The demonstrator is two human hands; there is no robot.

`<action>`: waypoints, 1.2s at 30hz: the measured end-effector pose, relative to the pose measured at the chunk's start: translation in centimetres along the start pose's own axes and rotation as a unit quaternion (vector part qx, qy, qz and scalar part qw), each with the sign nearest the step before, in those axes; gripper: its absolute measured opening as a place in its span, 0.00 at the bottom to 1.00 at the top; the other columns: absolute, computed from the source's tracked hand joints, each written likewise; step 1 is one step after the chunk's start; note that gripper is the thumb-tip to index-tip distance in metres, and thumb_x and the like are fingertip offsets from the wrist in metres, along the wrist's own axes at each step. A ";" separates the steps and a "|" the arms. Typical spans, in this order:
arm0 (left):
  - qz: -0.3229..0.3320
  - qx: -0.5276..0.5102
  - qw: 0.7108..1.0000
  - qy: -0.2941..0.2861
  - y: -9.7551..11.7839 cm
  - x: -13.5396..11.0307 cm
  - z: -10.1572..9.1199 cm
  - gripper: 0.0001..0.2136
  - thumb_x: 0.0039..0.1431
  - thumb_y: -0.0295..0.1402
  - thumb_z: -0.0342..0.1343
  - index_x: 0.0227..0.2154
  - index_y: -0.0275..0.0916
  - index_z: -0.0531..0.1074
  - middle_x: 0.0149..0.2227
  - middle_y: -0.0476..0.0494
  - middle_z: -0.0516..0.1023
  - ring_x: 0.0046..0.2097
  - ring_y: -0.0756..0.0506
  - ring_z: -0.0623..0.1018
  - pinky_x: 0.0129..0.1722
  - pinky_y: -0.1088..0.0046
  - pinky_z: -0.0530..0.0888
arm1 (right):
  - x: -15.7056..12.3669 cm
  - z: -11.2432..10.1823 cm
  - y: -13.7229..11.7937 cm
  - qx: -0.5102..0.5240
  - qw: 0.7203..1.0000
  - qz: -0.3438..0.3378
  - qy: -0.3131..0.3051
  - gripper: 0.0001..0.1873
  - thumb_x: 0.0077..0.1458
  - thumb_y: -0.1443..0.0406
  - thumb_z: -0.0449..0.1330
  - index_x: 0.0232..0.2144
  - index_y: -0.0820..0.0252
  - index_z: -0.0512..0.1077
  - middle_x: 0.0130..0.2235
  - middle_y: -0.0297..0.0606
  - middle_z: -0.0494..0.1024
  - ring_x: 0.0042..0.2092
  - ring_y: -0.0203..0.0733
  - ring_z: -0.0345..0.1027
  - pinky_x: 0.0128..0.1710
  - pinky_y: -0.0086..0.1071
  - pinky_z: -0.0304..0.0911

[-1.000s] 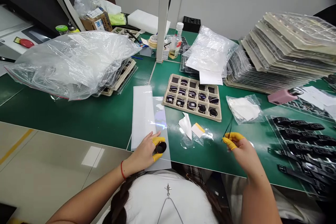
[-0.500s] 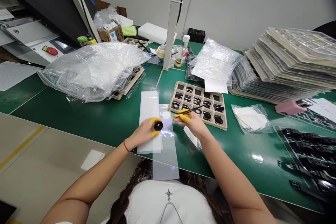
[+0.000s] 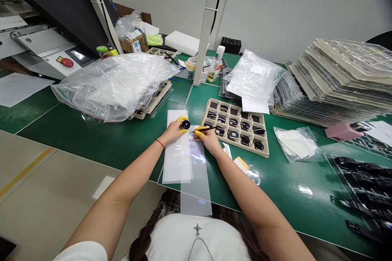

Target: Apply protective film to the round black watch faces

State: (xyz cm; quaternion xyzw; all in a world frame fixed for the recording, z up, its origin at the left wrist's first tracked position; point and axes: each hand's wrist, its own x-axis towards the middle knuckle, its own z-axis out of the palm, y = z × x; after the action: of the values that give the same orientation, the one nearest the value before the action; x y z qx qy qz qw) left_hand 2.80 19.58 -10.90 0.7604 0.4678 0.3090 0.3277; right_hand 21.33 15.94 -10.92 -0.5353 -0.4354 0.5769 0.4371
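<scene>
My left hand [image 3: 175, 130], with yellow finger cots, grips a small round black disc [image 3: 185, 124] by its edge. A light mark shows on the disc's face. In my right hand [image 3: 208, 138], also in yellow finger cots, is a pair of thin black tweezers [image 3: 208, 129], pointing left toward the disc. Both hands are over the white sheet [image 3: 176, 167] and the clear film strip [image 3: 197, 187]. Just right of my right hand lies a beige compartment tray [image 3: 266, 140] with several round dark discs in it. Whether the tweezers hold anything is too small to tell.
A large plastic bag [image 3: 116, 83] covers trays on the left. Stacked trays [image 3: 343, 77] rise at the right, near a pink bottle [image 3: 341, 131] and black parts [image 3: 364, 175]. An upright post [image 3: 203, 45] stands behind. A small plastic bag [image 3: 295, 142] lies right of the compartment tray.
Both hands have moved forward, away from my body. The right hand has also come left, bringing the tweezers close to the disc. The view has shifted slightly.
</scene>
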 end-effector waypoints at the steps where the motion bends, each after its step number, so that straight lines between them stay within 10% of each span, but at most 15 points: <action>1: 0.002 0.001 1.000 -0.001 0.0 0.0 0.0 0.19 0.52 0.28 0.55 0.49 0.37 0.65 0.40 0.44 0.75 0.37 0.46 0.74 0.40 0.71 0.70 | 0.0 -0.1 0.1 -0.006 1.000 0.001 0.000 0.10 0.44 0.65 0.65 0.31 0.63 0.74 0.29 0.38 0.77 0.30 0.36 0.71 0.30 0.28 0.69; 29: 0.021 0.022 0.999 0.017 -1.3 0.1 0.6 0.20 0.51 0.27 0.56 0.48 0.40 0.66 0.41 0.45 0.75 0.39 0.45 0.75 0.40 0.69 0.72 | 0.2 0.2 -0.3 -0.081 0.997 0.017 0.007 0.12 0.43 0.61 0.64 0.29 0.65 0.72 0.22 0.35 0.74 0.25 0.36 0.68 0.25 0.28 0.64; 36: 0.017 0.016 1.000 0.020 -0.7 0.1 0.3 0.20 0.50 0.26 0.56 0.48 0.40 0.66 0.41 0.45 0.76 0.39 0.44 0.76 0.42 0.68 0.72 | -3.1 -0.8 -4.0 -0.109 0.993 -0.039 0.005 0.14 0.42 0.57 0.64 0.28 0.64 0.74 0.22 0.35 0.72 0.24 0.35 0.64 0.21 0.26 0.57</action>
State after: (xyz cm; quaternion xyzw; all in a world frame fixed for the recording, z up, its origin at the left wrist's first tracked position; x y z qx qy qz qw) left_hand 2.66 19.84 -11.63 0.7669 0.4667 0.3221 0.3004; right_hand 22.45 13.91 -6.35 -0.5650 -0.5138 0.5059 0.4009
